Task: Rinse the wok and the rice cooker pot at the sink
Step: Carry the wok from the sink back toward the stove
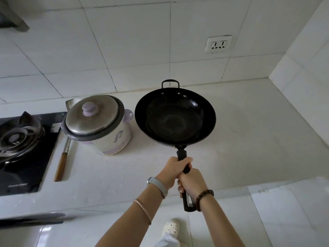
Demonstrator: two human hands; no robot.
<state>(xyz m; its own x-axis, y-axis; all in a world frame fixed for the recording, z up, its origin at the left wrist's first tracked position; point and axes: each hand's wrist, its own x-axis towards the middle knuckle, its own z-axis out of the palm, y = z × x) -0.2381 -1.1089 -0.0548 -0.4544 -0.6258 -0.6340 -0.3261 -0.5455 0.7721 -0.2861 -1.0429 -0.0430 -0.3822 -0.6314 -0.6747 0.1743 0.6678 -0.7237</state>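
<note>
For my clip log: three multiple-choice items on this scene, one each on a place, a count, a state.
1. The white floral rice cooker stands where from the black round wok? A left; B right; C behind.
2. How many hands grip the wok's long black handle? A none; B one; C two.
3. The cooker's round metal lid is: A on it; B off; C in a hand.
Answers: A, it sits toward the black gas stove; C, left hand and right hand both wrap it; A, it rests on the cooker.

White tiled kitchen corner — soft light.
A double socket [218,44] sits on the wall [142,41] above the pale bench [249,131]; black gas hob [21,148] at left, glossy floor [192,232] below.
</note>
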